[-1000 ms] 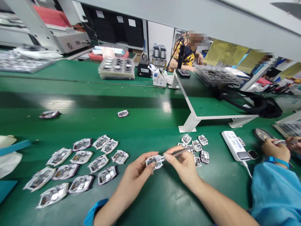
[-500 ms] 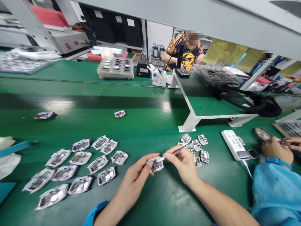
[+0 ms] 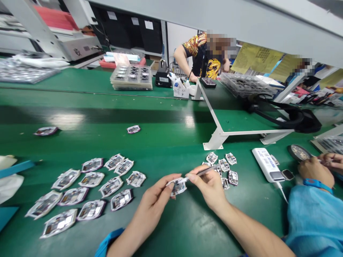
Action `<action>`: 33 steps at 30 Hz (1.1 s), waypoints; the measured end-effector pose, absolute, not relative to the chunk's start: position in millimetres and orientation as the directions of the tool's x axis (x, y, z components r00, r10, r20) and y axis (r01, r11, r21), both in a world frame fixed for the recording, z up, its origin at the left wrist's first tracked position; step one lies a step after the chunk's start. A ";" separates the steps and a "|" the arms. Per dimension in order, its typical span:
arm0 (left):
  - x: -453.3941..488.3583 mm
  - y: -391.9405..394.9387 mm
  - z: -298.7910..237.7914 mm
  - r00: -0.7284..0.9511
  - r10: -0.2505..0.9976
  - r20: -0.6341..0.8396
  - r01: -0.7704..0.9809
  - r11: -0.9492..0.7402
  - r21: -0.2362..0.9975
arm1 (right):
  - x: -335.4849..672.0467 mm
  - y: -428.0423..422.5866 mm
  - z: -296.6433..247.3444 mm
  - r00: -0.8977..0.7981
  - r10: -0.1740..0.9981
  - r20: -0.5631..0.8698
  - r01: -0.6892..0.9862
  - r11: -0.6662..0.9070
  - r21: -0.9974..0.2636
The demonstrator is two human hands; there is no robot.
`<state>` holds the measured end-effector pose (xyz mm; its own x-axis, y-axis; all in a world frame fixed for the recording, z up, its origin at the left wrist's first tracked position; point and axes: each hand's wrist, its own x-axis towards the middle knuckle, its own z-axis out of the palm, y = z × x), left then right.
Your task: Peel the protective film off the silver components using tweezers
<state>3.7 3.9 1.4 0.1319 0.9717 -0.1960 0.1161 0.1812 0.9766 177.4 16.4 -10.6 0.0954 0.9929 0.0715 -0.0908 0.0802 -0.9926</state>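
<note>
My left hand (image 3: 157, 200) pinches a small smartwatch housing (image 3: 179, 186) by its left side, with bare circuitry facing up. My right hand (image 3: 210, 187) is closed around slim grey tweezers (image 3: 205, 171), its thumb and fingertips right at the housing's upper right edge. Where the tweezer tips touch is too small to make out. To the left, several similar open housings (image 3: 91, 179) lie in rows on the green bench (image 3: 177, 228). Beyond my right hand sits a smaller cluster of housings (image 3: 223, 165), partly covered by that hand.
Two housings lie on the green conveyor strip (image 3: 160, 119), one being this housing (image 3: 133, 129). A white-legged stand (image 3: 214, 141) holds a black headset (image 3: 289, 116). At right, a co-worker's blue sleeve (image 3: 316, 217) and hands are beside a white device (image 3: 268, 166) with a cable. Another person is behind the bench.
The two housings on the strip have shifted slightly left. The person at the back has moved an arm and leaned. My hands stay almost in place.
</note>
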 end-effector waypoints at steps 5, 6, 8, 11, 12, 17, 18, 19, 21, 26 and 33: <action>5.3 2.3 3.6 0.115 0.971 -0.211 0.092 0.201 0.975 | 177.4 14.9 -10.5 0.096 0.989 0.113 -0.049 0.119 -0.992; 5.8 2.3 4.3 0.113 0.968 -0.223 0.076 0.216 0.973 | 177.2 14.5 -10.4 0.096 0.987 0.126 -0.039 0.130 -0.991; 7.3 2.8 5.7 0.116 0.961 -0.253 0.032 0.251 0.968 | 176.4 13.3 -10.4 0.099 0.983 0.155 -0.020 0.158 -0.987; 10.1 3.6 6.6 0.115 0.956 -0.271 -0.019 0.275 0.961 | 175.5 11.1 -10.6 0.098 0.977 0.191 0.011 0.191 -0.981; 10.9 3.7 6.3 0.110 0.956 -0.272 -0.023 0.276 0.961 | 175.2 10.3 -10.8 0.095 0.975 0.200 0.025 0.198 -0.980; 14.2 3.6 -0.5 0.068 0.963 -0.260 0.003 0.260 0.966 | 174.1 6.4 -10.1 0.074 0.962 0.263 0.107 0.254 -0.961; 14.8 3.6 -2.0 0.060 0.965 -0.256 0.011 0.255 0.967 | 173.7 5.7 -9.4 0.071 0.957 0.282 0.124 0.272 -0.954; 15.5 3.5 -3.0 0.054 0.966 -0.254 0.017 0.253 0.967 | 173.3 5.0 -8.5 0.066 0.950 0.304 0.141 0.293 -0.946; 16.8 3.6 -3.8 0.047 0.966 -0.256 0.020 0.255 0.967 | 172.8 3.9 -6.7 0.049 0.932 0.359 0.181 0.345 -0.921; 15.5 4.1 -1.9 0.078 0.956 -0.284 -0.006 0.286 0.958 | 175.0 5.1 -6.2 -0.004 0.881 0.472 0.220 0.462 -0.859; 9.5 1.6 -4.6 0.108 0.928 -0.358 -0.116 0.369 0.922 | 177.1 11.2 -10.8 0.047 0.933 0.356 0.101 0.350 -0.931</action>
<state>9.5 1.6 -4.6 0.1081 0.9276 -0.3575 -0.1160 0.3689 0.9222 177.1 11.2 -10.8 0.0472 0.9334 0.3558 0.1007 0.3499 -0.9313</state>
